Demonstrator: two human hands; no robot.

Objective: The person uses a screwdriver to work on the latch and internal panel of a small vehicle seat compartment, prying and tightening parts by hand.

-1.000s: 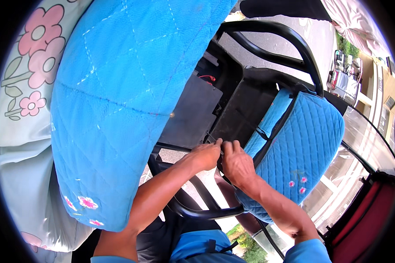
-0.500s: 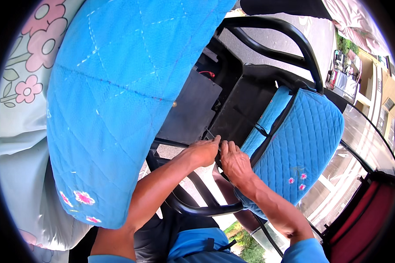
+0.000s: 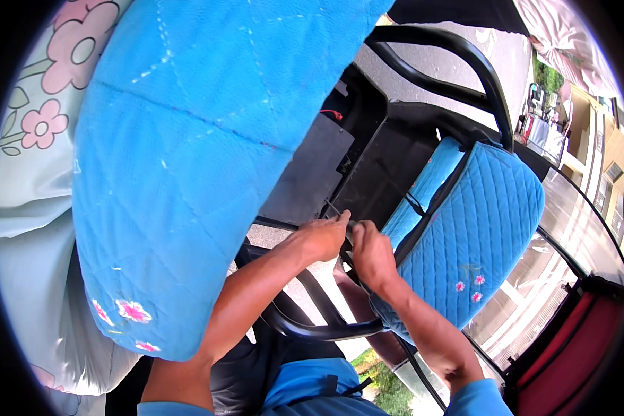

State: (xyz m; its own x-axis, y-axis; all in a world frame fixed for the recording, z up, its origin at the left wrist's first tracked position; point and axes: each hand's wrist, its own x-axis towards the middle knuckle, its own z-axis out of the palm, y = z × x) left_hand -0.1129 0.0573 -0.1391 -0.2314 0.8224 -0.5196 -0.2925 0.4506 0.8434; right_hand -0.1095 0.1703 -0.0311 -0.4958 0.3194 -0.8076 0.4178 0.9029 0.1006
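My left hand [image 3: 323, 234] and my right hand [image 3: 373, 255] are close together at the edge of an open black compartment [image 3: 367, 173], fingers bent around something small that they hide. A thin metal piece [image 3: 333, 208] runs to my left fingertips. Inside the compartment are a dark grey panel [image 3: 305, 180] and a red looped piece [image 3: 331, 114]. A large blue quilted cover [image 3: 187, 173] with pink flowers stands to my left. Right of my hands is a blue quilted cushion [image 3: 475, 222] with a black strap.
Black tubular rails [image 3: 489, 90] flank the compartment. Pale floral fabric [image 3: 41, 180] is at the far left, a clear plastic panel [image 3: 568, 215] and red padded piece [image 3: 568, 347] at the right. Beyond are pavement [image 3: 437, 62], a parked vehicle [image 3: 544, 128] and a building [image 3: 596, 159].
My hands have moved very slightly upward, and my right fingers are more tightly curled. The top of the large blue cover sits farther right in view.
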